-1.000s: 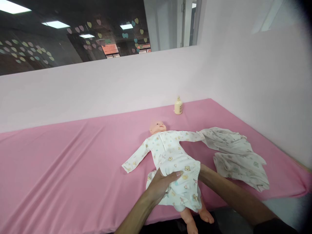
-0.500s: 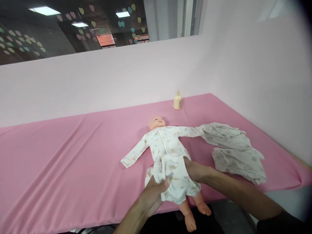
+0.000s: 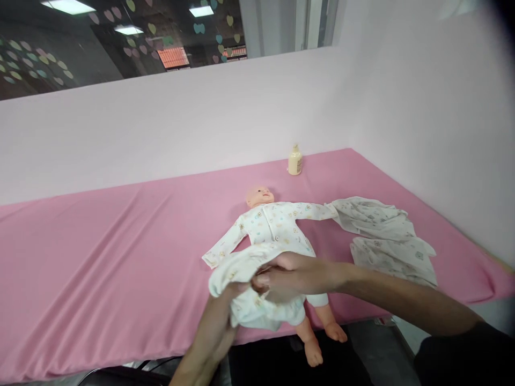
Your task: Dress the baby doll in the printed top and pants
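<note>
Nearest you, your left hand (image 3: pixel 219 316) and right hand (image 3: pixel 287 276) both pinch the bunched white baby trousers (image 3: pixel 257 289), fingers closed on the cloth over the doll's (image 3: pixel 277 230) hips at the bench's (image 3: pixel 100 257) front edge. The doll lies on its back, bare feet hanging past the edge. Just right of it lies a crumpled printed cloth (image 3: pixel 386 236). Farthest back, a cream bottle (image 3: pixel 295 160) stands by the wall.

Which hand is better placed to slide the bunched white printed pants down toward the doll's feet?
Right hand, probably: it lies across the pants directly above the doll's bare legs; left hand grips the far side.
</note>
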`<action>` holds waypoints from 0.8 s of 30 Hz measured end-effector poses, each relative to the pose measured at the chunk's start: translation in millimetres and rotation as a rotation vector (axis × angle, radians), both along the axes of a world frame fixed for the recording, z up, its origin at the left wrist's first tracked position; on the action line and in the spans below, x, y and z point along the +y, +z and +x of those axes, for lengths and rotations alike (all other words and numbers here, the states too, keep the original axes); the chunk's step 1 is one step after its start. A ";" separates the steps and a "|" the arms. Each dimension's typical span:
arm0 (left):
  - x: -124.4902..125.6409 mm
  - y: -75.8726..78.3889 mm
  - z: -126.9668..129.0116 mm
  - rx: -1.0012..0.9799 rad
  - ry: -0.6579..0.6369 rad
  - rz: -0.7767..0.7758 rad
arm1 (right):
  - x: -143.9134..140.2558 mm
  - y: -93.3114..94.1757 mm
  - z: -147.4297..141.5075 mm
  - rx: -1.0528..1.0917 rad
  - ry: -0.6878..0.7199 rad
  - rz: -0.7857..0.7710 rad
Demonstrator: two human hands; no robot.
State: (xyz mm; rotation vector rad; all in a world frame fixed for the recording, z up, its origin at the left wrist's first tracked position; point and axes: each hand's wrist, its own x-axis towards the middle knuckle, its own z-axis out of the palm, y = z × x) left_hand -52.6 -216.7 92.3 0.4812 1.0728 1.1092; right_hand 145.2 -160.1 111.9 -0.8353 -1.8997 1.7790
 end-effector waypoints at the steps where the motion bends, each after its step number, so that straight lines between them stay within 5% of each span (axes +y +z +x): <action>1: 3.0 -0.5 -10.3 -0.031 0.034 0.009 | -6.6 5.0 11.2 -0.016 -0.020 -0.014; 4: 9.5 -6.1 -40.7 -0.081 0.129 0.037 | -27.8 6.2 40.7 -0.073 -0.218 -0.071; 8: 9.5 -24.8 -65.3 -0.170 0.199 0.044 | -52.1 -24.0 56.0 -0.167 -0.381 -0.214; 14: -1.0 -52.4 -63.1 -0.221 0.252 -0.065 | -64.4 -62.9 39.3 -0.205 -0.394 -0.386; 24: -36.5 -64.5 -57.8 -0.064 0.235 -0.081 | -49.8 -92.6 3.1 -0.073 -0.408 -0.572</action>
